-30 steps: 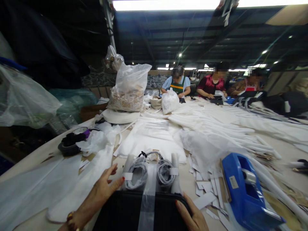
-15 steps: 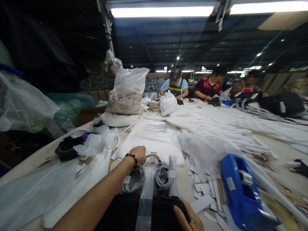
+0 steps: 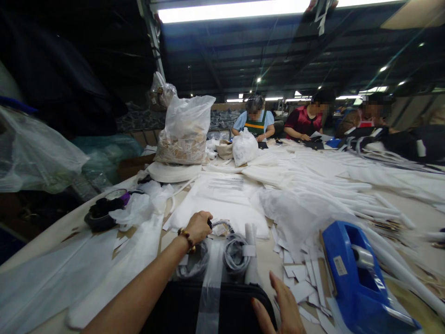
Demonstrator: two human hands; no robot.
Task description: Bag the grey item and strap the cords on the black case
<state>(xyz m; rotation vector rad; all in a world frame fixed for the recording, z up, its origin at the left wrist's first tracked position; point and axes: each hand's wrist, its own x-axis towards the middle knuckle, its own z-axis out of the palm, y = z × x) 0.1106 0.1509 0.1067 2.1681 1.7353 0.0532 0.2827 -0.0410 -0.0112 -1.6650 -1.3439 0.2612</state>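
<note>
My left hand [image 3: 199,226], with a beaded bracelet at its wrist, is closed just beyond the coils, and a small dark bit shows at its fingertips. What it holds cannot be made out. Below it are two grey, plastic-wrapped coils, the left coil [image 3: 196,264] partly behind my wrist and the right coil [image 3: 235,254] beside a clear plastic tube. A black zipped bag [image 3: 174,306] is nearest me, with a translucent strip [image 3: 211,292] running across it. My right hand [image 3: 285,308] is open at the bag's right corner, its thumb over the edge and fingers spread.
A blue tape dispenser [image 3: 361,273] stands at the right beside scattered white paper pieces [image 3: 302,287]. White plastic sheets [image 3: 215,199] cover the table ahead. A filled clear bag [image 3: 184,139] sits further back, and several people work across the table.
My right hand has lifted its fingers off the bag's corner and spread them. My left hand stays near the coils, slightly turned. The view has shifted slightly to the left.
</note>
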